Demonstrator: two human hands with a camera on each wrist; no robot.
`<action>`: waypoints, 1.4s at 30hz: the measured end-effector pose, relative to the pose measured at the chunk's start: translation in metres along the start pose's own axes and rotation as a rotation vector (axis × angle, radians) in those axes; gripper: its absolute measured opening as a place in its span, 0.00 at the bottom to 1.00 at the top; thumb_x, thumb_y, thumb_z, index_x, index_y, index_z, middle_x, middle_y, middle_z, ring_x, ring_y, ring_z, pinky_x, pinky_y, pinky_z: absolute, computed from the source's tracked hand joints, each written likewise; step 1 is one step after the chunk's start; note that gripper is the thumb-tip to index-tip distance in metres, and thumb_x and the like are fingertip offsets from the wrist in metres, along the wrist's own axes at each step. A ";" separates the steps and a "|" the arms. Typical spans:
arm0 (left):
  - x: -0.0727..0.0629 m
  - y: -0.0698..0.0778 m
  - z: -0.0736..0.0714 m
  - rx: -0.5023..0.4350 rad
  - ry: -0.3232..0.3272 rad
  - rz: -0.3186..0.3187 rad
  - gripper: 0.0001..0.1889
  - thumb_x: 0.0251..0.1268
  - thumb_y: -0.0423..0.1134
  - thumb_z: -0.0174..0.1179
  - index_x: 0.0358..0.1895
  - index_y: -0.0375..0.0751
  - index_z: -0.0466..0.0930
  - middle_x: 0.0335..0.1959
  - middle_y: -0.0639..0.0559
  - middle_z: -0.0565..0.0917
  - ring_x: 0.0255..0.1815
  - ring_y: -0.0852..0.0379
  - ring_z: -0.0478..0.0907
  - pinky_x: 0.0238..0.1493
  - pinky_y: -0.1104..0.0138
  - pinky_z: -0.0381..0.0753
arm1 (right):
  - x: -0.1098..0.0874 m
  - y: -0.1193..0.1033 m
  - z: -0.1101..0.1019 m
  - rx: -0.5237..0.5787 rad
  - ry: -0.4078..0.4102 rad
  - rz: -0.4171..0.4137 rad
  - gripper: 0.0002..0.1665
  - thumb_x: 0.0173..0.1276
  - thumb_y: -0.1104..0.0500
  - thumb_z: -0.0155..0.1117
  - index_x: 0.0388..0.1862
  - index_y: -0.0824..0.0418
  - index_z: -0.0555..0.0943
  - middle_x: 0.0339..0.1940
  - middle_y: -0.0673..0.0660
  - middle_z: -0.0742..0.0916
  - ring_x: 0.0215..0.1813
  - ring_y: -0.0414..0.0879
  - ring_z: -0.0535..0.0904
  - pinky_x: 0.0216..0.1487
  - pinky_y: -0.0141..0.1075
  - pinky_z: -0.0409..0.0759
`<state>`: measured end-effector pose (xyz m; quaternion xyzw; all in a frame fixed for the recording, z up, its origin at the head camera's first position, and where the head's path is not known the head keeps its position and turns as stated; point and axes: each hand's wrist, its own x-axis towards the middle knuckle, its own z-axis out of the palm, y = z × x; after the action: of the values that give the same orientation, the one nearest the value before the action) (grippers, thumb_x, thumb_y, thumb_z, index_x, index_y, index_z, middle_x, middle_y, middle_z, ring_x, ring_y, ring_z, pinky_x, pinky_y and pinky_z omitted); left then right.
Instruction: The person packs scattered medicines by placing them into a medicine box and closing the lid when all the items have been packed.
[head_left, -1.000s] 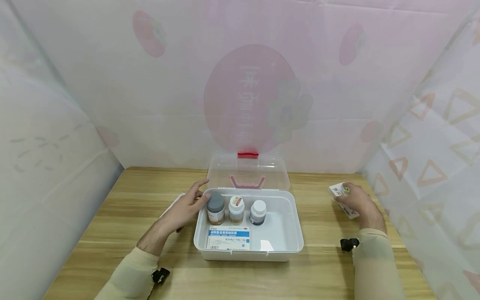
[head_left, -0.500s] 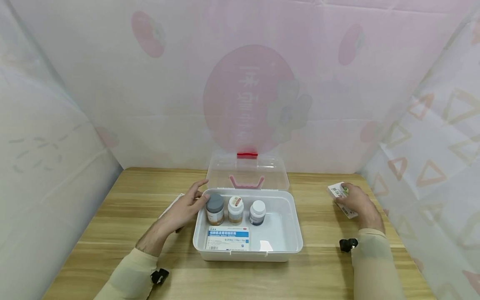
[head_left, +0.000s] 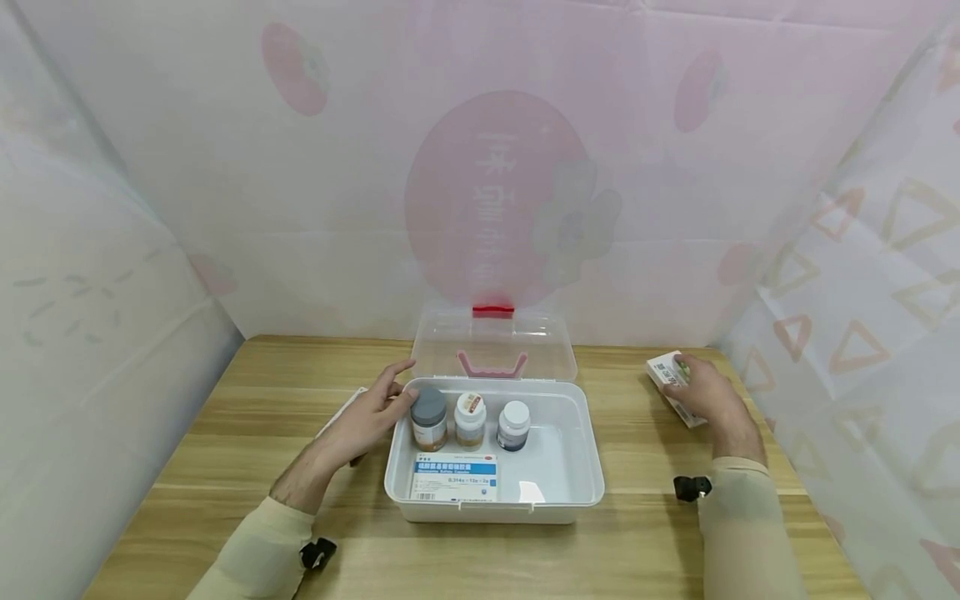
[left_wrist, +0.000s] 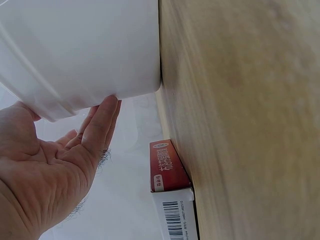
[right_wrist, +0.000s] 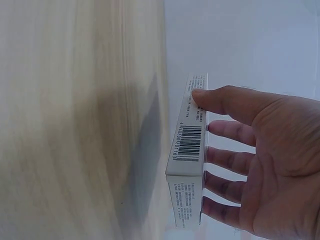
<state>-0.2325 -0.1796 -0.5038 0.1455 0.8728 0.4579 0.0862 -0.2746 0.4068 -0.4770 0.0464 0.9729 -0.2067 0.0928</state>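
My right hand [head_left: 708, 393] pinches a white medicine box [right_wrist: 186, 150] at the right of the table. In the right wrist view the thumb presses its barcode side, the fingers lie along another face, and a shadow falls on the wood below it. My left hand [head_left: 367, 419] touches the left side of a white plastic storage box [head_left: 558, 458], its thumb by the rim and its fingers straight against the outer wall. Inside stand a grey-capped bottle [head_left: 429, 419] and two white-capped bottles, with a blue-and-white medicine box [head_left: 455, 478] in front of them.
The storage box's clear lid [head_left: 442, 342], with its pink handle [head_left: 492, 367], lies opened toward the back wall. A red-and-white medicine box [left_wrist: 170, 167] sits on the wooden table beyond the left hand, mostly hidden in the head view. Fabric walls enclose the table.
My right hand has raised the white medicine box a little off the table and shifted slightly left and back. The left hand stays at the storage box.
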 end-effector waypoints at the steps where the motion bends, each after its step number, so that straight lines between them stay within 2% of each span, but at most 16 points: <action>1: 0.000 0.000 0.000 -0.001 -0.001 -0.001 0.36 0.99 0.58 0.52 0.97 0.53 0.56 0.75 0.34 0.88 0.79 0.32 0.87 0.81 0.32 0.84 | 0.000 -0.001 0.000 -0.001 0.006 -0.004 0.50 0.88 0.54 0.70 0.93 0.77 0.59 0.83 0.87 0.73 0.67 0.72 0.80 0.69 0.67 0.84; 8: 0.000 0.000 0.000 -0.004 -0.003 -0.005 0.36 0.99 0.58 0.52 0.97 0.52 0.56 0.75 0.34 0.87 0.78 0.33 0.88 0.81 0.33 0.85 | -0.003 -0.010 0.000 -0.018 0.054 -0.057 0.50 0.85 0.54 0.72 0.92 0.77 0.61 0.84 0.87 0.73 0.69 0.74 0.81 0.72 0.71 0.83; 23: -0.001 -0.001 -0.001 -0.006 -0.005 -0.007 0.36 0.99 0.57 0.52 0.97 0.53 0.56 0.75 0.34 0.88 0.77 0.35 0.88 0.80 0.34 0.85 | -0.016 -0.038 -0.005 -0.039 0.119 -0.110 0.49 0.84 0.52 0.76 0.92 0.72 0.66 0.85 0.84 0.76 0.73 0.76 0.81 0.72 0.73 0.82; 29: -0.002 -0.001 -0.001 -0.005 -0.002 -0.008 0.36 0.99 0.58 0.52 0.97 0.53 0.56 0.75 0.34 0.88 0.78 0.35 0.88 0.81 0.34 0.85 | -0.019 -0.050 -0.006 -0.043 0.124 -0.114 0.49 0.85 0.51 0.75 0.93 0.70 0.66 0.87 0.82 0.74 0.74 0.76 0.80 0.70 0.72 0.83; 35: -0.003 -0.001 -0.001 0.001 -0.001 -0.007 0.36 0.99 0.58 0.52 0.97 0.52 0.56 0.75 0.34 0.88 0.77 0.35 0.88 0.80 0.35 0.85 | -0.020 -0.059 -0.005 -0.072 0.150 -0.130 0.49 0.84 0.52 0.75 0.93 0.70 0.67 0.87 0.81 0.75 0.71 0.73 0.82 0.67 0.69 0.85; 42: -0.003 -0.001 -0.002 0.003 -0.001 -0.009 0.36 0.99 0.58 0.52 0.97 0.52 0.56 0.75 0.34 0.88 0.77 0.35 0.88 0.80 0.35 0.86 | -0.025 -0.074 -0.006 -0.096 0.171 -0.168 0.48 0.84 0.51 0.75 0.92 0.69 0.68 0.88 0.80 0.75 0.72 0.73 0.84 0.67 0.68 0.86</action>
<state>-0.2303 -0.1825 -0.5030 0.1419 0.8739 0.4564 0.0882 -0.2603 0.3405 -0.4373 -0.0224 0.9865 -0.1624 -0.0059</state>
